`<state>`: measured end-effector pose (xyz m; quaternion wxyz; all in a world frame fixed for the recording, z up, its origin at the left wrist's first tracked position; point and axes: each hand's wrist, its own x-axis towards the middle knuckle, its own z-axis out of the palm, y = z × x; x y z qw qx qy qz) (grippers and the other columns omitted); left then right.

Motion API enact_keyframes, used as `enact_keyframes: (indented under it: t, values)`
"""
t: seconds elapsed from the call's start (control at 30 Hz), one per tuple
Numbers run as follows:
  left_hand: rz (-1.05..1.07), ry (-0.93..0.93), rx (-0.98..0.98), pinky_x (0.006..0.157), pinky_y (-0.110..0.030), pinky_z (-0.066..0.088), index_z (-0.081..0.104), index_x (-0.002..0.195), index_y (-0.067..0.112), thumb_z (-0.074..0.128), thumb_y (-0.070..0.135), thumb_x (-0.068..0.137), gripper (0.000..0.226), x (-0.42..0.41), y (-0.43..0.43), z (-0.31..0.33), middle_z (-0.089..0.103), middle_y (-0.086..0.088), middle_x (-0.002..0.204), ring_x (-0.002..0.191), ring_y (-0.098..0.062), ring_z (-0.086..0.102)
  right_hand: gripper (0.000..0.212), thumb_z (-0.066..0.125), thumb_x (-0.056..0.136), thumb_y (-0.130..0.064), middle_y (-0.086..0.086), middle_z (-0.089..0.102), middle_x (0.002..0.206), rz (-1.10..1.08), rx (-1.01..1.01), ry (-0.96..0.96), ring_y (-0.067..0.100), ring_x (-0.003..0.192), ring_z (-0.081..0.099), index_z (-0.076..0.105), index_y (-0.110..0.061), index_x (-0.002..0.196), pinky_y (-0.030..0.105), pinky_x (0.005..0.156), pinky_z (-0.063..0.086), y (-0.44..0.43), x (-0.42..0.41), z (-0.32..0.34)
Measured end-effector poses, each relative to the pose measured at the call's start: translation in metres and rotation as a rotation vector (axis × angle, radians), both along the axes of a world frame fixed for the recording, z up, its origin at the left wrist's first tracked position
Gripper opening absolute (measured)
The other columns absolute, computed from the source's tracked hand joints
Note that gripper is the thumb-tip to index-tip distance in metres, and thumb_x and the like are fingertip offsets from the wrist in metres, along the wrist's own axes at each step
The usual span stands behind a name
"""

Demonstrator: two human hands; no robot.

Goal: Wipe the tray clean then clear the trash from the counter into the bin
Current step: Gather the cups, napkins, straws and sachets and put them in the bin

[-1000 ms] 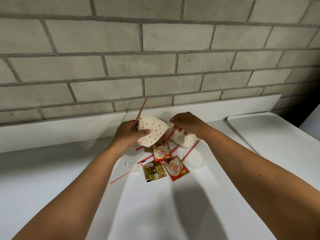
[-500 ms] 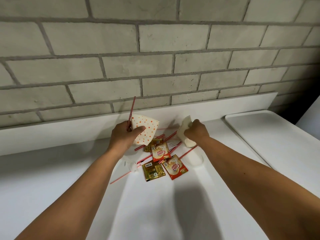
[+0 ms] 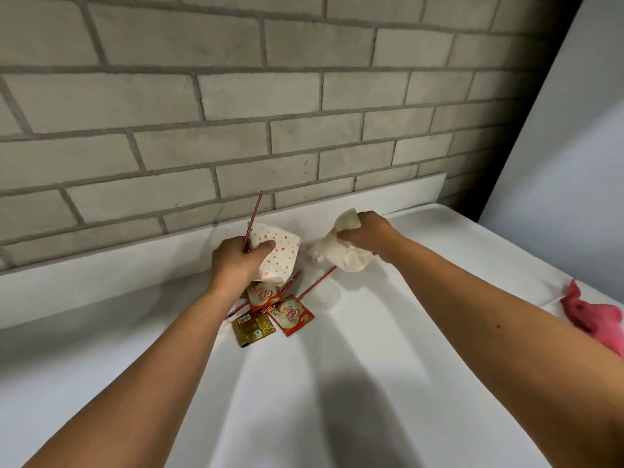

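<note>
Trash (image 3: 292,315) is piled mid-worktop (image 3: 101,349) near the brick wall (image 3: 236,96): two red creamer sachets (image 3: 263,294), a gold sachet (image 3: 253,329), and loose red straws (image 3: 317,282) lying diagonal, low-left to up-right; left hand (image 3: 233,261) has its fingers clenched round a dotted paper cup (image 3: 280,255) plus one held straw (image 3: 255,211), long axis nearly upright, tip pointing up at the wall; right hand (image 3: 371,234) fingers grasping a crumpled white napkin (image 3: 347,255) just beside the pile; pink cloth (image 3: 594,315) lies well off to the right.
</note>
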<state>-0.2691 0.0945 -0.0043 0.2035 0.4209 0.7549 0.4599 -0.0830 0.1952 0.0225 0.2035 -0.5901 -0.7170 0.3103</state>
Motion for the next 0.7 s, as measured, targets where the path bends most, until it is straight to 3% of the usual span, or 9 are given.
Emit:
enact_keyframes:
  t: [0.07, 0.3, 0.4, 0.47, 0.5, 0.7]
  values:
    - [-0.026, -0.013, -0.003, 0.077, -0.034, 0.052, 0.066, 0.102, 0.006, 0.064, 0.036, 0.085, 0.034, 0.015, 0.002, 0.003, 0.069, -0.014, 0.105, 0.093, -0.028, 0.065, 0.048, 0.063, 0.085, -0.030, 0.014, 0.060, 0.124, -0.009, 0.001, -0.037, 0.029, 0.113, 0.057, 0.055, -0.006, 0.126, 0.033, 0.085, 0.046, -0.011, 0.019, 0.006]
    - [-0.240, -0.045, 0.034, 0.072, -0.031, 0.049, 0.070, 0.093, 0.008, 0.066, 0.033, 0.082, 0.028, 0.096, 0.002, 0.012, 0.070, -0.009, 0.091, 0.084, -0.025, 0.065, 0.056, 0.061, 0.090, -0.024, 0.013, 0.050, 0.133, -0.118, -0.069, -0.180, 0.031, 0.117, 0.053, 0.040, -0.009, 0.139, 0.036, 0.094, 0.046, -0.062, 0.097, 0.031]
    - [-0.363, -0.054, 0.037, 0.068, -0.027, 0.043, 0.070, 0.095, 0.008, 0.064, 0.029, 0.084, 0.025, 0.139, -0.004, 0.014, 0.066, -0.004, 0.086, 0.080, -0.021, 0.061, 0.055, 0.066, 0.086, -0.025, 0.011, 0.055, 0.118, -0.182, -0.090, -0.257, 0.029, 0.100, 0.057, 0.042, -0.012, 0.133, 0.031, 0.073, 0.053, -0.083, 0.137, 0.039]
    - [-0.440, -0.071, 0.033, 0.064, -0.025, 0.042, 0.070, 0.094, 0.006, 0.064, 0.027, 0.084, 0.024, 0.167, -0.010, 0.013, 0.065, -0.004, 0.084, 0.079, -0.021, 0.060, 0.039, 0.065, 0.085, -0.027, 0.008, 0.055, 0.095, -0.215, -0.097, -0.348, 0.024, 0.075, 0.056, 0.048, -0.010, 0.116, 0.025, 0.051, 0.043, -0.097, 0.164, 0.043]
    - [-0.478, -0.075, 0.026, 0.063, -0.026, 0.042, 0.070, 0.092, 0.005, 0.063, 0.027, 0.084, 0.024, 0.181, -0.013, 0.013, 0.065, -0.005, 0.084, 0.079, -0.022, 0.060, 0.033, 0.064, 0.085, -0.028, 0.007, 0.053, 0.087, -0.237, -0.098, -0.393, 0.021, 0.065, 0.052, 0.049, -0.009, 0.108, 0.023, 0.048, 0.037, -0.104, 0.177, 0.046]
    - [-0.666, -0.043, -0.023, 0.065, -0.027, 0.043, 0.068, 0.093, 0.003, 0.062, 0.028, 0.084, 0.027, 0.265, -0.042, 0.010, 0.066, -0.006, 0.090, 0.085, -0.022, 0.061, 0.030, 0.062, 0.084, -0.025, 0.008, 0.054, 0.087, -0.315, -0.132, -0.542, 0.022, 0.064, 0.051, 0.056, -0.008, 0.108, 0.024, 0.052, 0.036, -0.147, 0.255, 0.050]
